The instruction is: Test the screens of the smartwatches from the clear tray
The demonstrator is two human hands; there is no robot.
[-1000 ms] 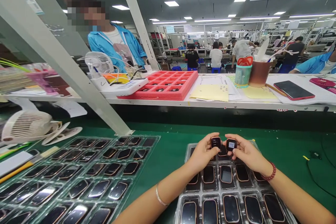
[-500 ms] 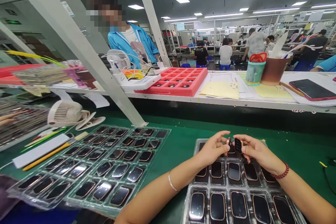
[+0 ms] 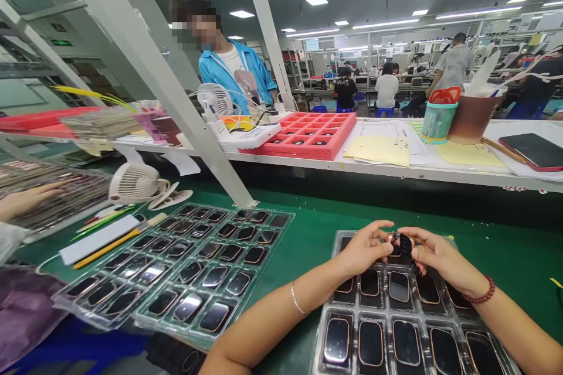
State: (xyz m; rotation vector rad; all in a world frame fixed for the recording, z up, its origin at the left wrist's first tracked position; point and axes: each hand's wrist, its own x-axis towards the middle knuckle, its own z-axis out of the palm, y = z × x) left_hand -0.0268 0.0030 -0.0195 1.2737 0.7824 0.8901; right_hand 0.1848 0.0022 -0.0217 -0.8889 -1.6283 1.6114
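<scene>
Over the back rows of a clear plastic tray [image 3: 385,312] filled with dark watch faces, both hands are raised close together. My right hand [image 3: 442,255] pinches a small black watch part [image 3: 405,245] between thumb and fingers. My left hand [image 3: 367,248] is closed in a pinch on a small dark piece with a coppery edge [image 3: 391,239], mostly hidden by the fingertips. A narrow gap shows between the two pieces. Below them, rectangular watch faces [image 3: 407,342] lie in the tray pockets.
More trays of watch faces [image 3: 215,276] lie on the green table at the left, beside a white fan [image 3: 136,183] and a yellow tool [image 3: 107,249]. A red foam tray [image 3: 308,136] sits on the shelf. Another person's hand [image 3: 30,199] is at far left; a person in blue [image 3: 237,73] stands behind.
The view has swung left, shifting the scene rightward. Both hands stay over the tray with their pieces; the black part is tilted slightly differently. The other person's hand at far left shows more.
</scene>
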